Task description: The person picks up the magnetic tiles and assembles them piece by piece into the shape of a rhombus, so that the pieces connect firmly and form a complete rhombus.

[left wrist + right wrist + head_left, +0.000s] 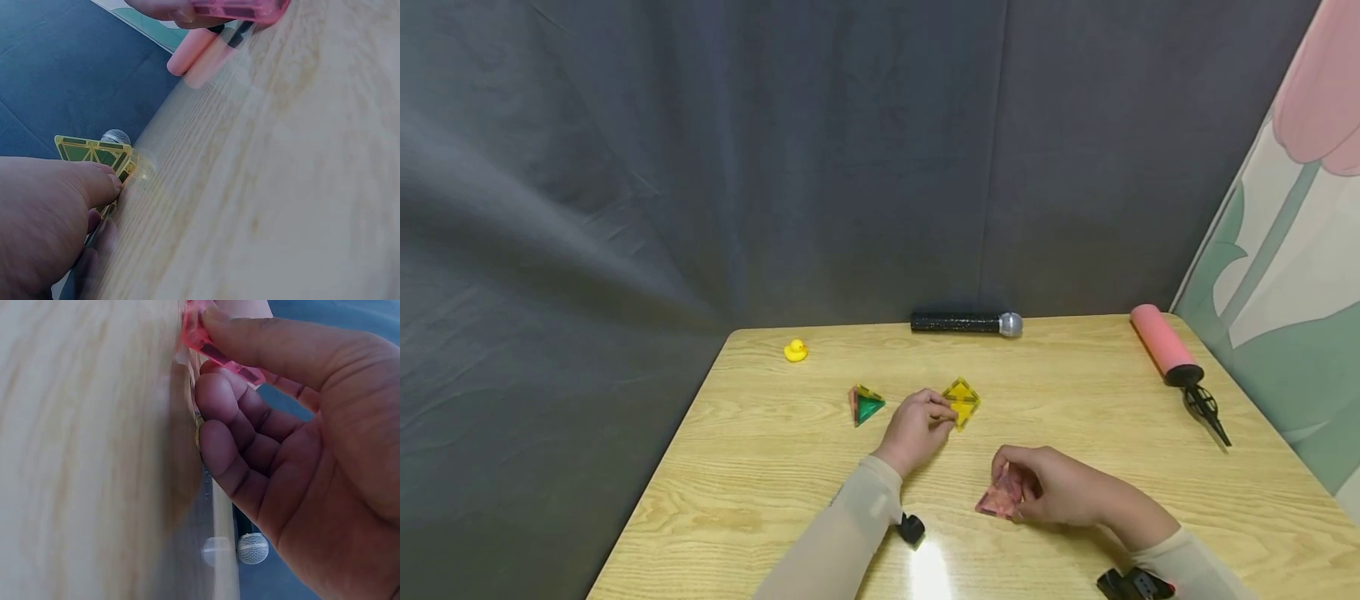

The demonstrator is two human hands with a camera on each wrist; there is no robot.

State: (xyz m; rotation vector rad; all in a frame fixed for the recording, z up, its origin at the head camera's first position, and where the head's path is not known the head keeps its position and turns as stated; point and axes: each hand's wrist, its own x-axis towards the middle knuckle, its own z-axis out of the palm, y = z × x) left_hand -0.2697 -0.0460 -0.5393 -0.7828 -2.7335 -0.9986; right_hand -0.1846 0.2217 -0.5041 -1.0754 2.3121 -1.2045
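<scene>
Left hand (916, 429): thumb and fingers are pinching the near-left edge of the yellow tile piece (962, 392), two triangles showing in a diamond outline; in the left wrist view a panel is rising tilted off the desk (737, 467). Right hand (1058, 487): thumb and fingers are gripping the pink tile (997, 500), nearer the body and right of the left fingers; whether its lower corner is touching the desk, cannot tell.

Step, as judged: both hands are handling tiles, probably getting ready to join pink with yellow. The next move seems to be calling for the left fingers steadying the yellow edge while the right fingers are bringing the pink edge forward and leftward, lining up side with side. Risk: a sideways knock could be tipping the yellow panel.

Room: between the two sets of fingers only bare desk is lying. Just left of the left fingers, a green-faced piece (869, 407) with red and yellow sides is sitting apart. Farther out, beyond the left fingers, a toy duck (796, 351) and a microphone (958, 322) are resting near the far edge. Well right and forward of the right fingers, a pink pump (1161, 342) is lying near the right edge, leaving open surface between.
</scene>
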